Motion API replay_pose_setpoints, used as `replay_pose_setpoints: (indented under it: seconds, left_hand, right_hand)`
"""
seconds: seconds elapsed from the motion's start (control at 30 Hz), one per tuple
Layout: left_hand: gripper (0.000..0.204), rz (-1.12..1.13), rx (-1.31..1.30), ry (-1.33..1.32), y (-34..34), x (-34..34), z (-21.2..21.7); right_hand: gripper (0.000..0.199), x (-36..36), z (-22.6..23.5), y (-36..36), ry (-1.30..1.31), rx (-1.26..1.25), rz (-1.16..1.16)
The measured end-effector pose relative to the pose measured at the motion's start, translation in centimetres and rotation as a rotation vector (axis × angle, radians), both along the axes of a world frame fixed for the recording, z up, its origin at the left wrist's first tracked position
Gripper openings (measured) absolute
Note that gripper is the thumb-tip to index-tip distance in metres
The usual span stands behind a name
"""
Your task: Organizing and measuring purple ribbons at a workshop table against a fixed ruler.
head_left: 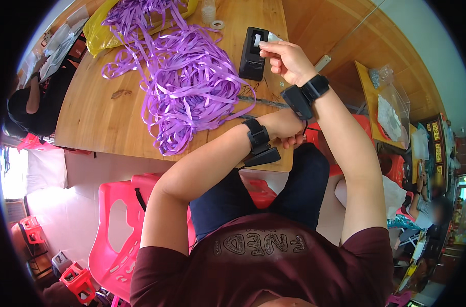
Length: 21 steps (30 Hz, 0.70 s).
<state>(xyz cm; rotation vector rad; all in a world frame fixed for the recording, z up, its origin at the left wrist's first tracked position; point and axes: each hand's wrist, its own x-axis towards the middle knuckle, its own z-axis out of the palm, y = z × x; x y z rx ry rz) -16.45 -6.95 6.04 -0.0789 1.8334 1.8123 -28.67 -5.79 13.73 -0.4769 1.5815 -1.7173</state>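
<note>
My right hand is raised at the black tape dispenser, thumb and forefinger pinched together beside its white roll. What lies between those fingertips, if anything, is too small to make out. Lower down, by the table's near right corner, my left hand has its fingers curled inward. Its grip is partly hidden, and I cannot make out what is in it. A big tangled heap of purple ribbons spreads over the table left of both hands. Black devices are strapped on both wrists.
The ribbons reach back to a yellow plastic bag. A small tape roll and a clear bottle stand at the back of the wooden table. A pink chair is at my left. Other people sit at both sides.
</note>
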Motion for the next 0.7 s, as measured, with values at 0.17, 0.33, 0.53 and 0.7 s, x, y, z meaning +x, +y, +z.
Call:
replay_pose_setpoints:
  seconds: [0.17, 0.33, 0.53, 0.7]
  left_hand:
    - [0.028, 0.003, 0.058, 0.084, -0.1, 0.5, 0.7]
    - [0.027, -0.009, 0.0, 0.05, 0.3, 0.3, 0.9]
    - [0.024, -0.094, -0.096, 0.055, 0.0, 1.0, 2.6]
    - [0.022, -0.125, -0.158, 0.055, -0.1, 1.2, 2.3]
  right_hand:
    - [0.016, 2.6, -1.0, 2.4, -0.129, 0.126, 0.162]
    - [0.018, 1.1, -3.3, 2.1, -0.138, 0.234, 0.173]
    - [0.02, 0.8, -1.2, 4.0, 0.193, 0.394, 0.217]
    - [0.023, -0.1, 1.2, 10.3, 0.288, 0.418, 0.423]
